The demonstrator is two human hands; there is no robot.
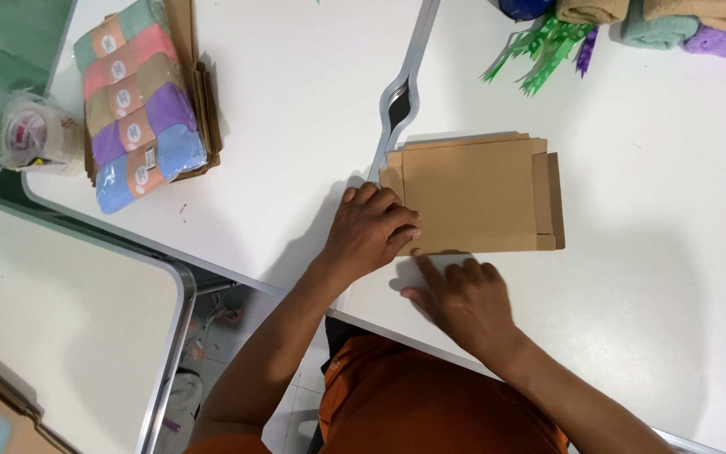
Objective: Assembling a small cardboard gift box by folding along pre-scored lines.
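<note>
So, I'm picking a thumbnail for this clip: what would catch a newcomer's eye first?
The flat brown cardboard box blank lying mid-table, with the left hand pressing its near left corner and the right hand flat at its front edge. Next, the wrapped stack of pastel folded towels at upper left, on the white table.

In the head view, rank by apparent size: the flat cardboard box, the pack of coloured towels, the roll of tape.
1. Flat cardboard box, under the left hand.
2. Pack of coloured towels, only slightly smaller.
3. Roll of tape, clearly smallest.
</note>
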